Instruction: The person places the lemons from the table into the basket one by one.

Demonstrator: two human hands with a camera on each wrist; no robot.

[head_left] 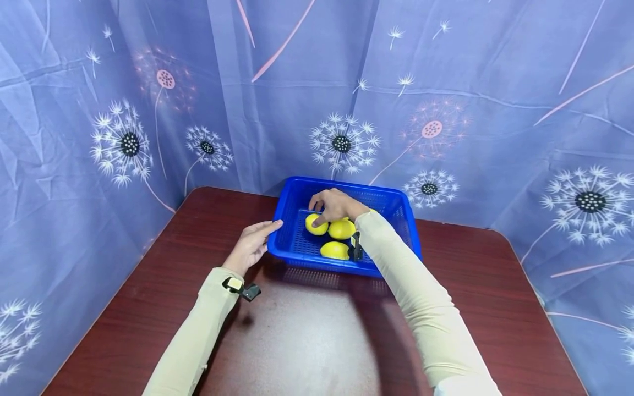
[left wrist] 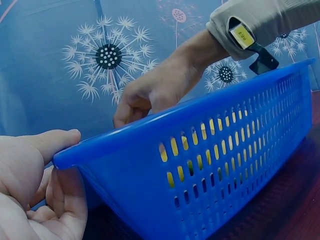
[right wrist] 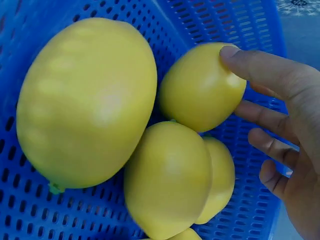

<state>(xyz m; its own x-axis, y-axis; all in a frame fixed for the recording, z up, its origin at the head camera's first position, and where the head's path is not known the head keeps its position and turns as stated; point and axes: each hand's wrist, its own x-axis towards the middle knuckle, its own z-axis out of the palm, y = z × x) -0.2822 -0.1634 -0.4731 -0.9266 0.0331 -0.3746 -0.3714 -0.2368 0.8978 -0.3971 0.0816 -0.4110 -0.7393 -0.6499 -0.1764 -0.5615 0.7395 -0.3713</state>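
Observation:
A blue plastic basket [head_left: 346,264] with slotted sides holds several yellow lemons. At its left end, my left hand [head_left: 251,245] grips the rim, thumb on top and fingers curled underneath, as the left wrist view shows closely. My right hand [head_left: 334,204] reaches down inside the basket. Its thumb and a finger pinch the leftmost lemon [right wrist: 197,92], while the other fingers curl loosely beside it. Another lemon [head_left: 342,229] lies just right of the pinched one, and a further lemon [head_left: 334,250] sits by the near wall. Small green tips show on some lemons in the right wrist view.
The basket stands on a dark red-brown wooden table [head_left: 475,308] near its back edge. Blue curtains [head_left: 277,121] with dandelion prints hang close behind and along both sides. A small black camera mount [head_left: 245,289] is strapped to each wrist over pale sleeves.

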